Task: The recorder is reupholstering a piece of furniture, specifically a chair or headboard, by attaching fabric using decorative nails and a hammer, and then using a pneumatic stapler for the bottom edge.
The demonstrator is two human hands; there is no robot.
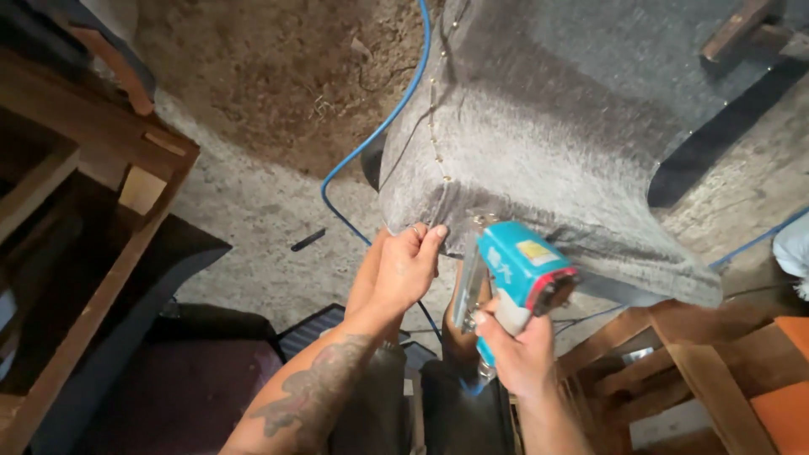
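Observation:
My left hand [406, 268] pinches the lower edge of a grey felt-like fabric [548, 126] stretched over a piece of furniture, and pulls it taut. A row of metal staples [436, 135] runs along the fabric's left edge. My right hand [516, 350] grips a teal pneumatic staple gun [516, 271], whose nose points up at the fabric edge just right of my left fingers. A blue air hose [381, 128] runs from the top of the view down behind my hands.
A wooden frame [101, 211] stands at the left over a dark cushion. More wooden frame pieces [674, 354] and an orange pad [784, 396] lie at the lower right. The floor is rough concrete with a small dark object [308, 240] on it.

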